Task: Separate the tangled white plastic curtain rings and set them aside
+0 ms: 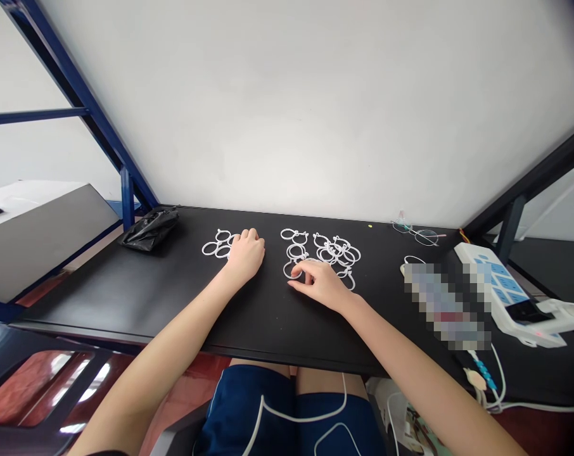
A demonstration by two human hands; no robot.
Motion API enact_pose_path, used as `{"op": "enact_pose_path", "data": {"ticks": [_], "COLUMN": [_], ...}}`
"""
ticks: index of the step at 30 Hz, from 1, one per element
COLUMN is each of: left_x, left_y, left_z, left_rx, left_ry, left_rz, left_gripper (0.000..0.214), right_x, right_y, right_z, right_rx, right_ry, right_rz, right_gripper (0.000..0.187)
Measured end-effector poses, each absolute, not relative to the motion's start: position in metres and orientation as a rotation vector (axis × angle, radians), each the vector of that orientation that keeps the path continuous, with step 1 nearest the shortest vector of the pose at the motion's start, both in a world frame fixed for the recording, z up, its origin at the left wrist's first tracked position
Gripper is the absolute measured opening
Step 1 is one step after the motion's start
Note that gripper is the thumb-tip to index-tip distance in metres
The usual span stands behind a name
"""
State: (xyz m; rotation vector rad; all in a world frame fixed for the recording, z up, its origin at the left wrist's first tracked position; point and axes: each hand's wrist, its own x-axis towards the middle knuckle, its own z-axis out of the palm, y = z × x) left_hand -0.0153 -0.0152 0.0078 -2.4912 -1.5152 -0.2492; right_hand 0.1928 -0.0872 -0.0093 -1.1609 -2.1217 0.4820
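Several white plastic rings lie on a black table [173, 297]. My left hand [246, 253] rests knuckles up with curled fingers, touching a small cluster of rings [216, 244] at its left. My right hand [318, 282] pinches one white ring [291, 271] between thumb and forefinger at the near edge of a bigger heap of rings [335, 251]. Two more rings [296, 244] lie just behind that one.
A crumpled black bag [149, 229] sits at the table's back left. Eyeglasses [417, 233] lie at the back right by the white wall. A white power strip [500, 285] with cables lies at the right. Blue steel frame bars [125, 190] rise at left.
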Motion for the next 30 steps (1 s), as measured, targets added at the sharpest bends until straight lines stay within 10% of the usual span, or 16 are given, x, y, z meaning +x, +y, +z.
{"op": "enact_pose_path", "data": {"ticks": [30], "left_x": [-0.0137], "left_y": [-0.0161], "left_z": [0.0064], "left_rx": [-2.512], "left_ry": [-1.546], "left_rz": [-0.166], "left_gripper": [0.02], "right_x": [0.1925], "right_y": [-0.0881], "right_z": [-0.0104], "right_rx": [-1.193], "right_ry": [-2.126], "right_rz": [0.619], "right_gripper": [0.015]}}
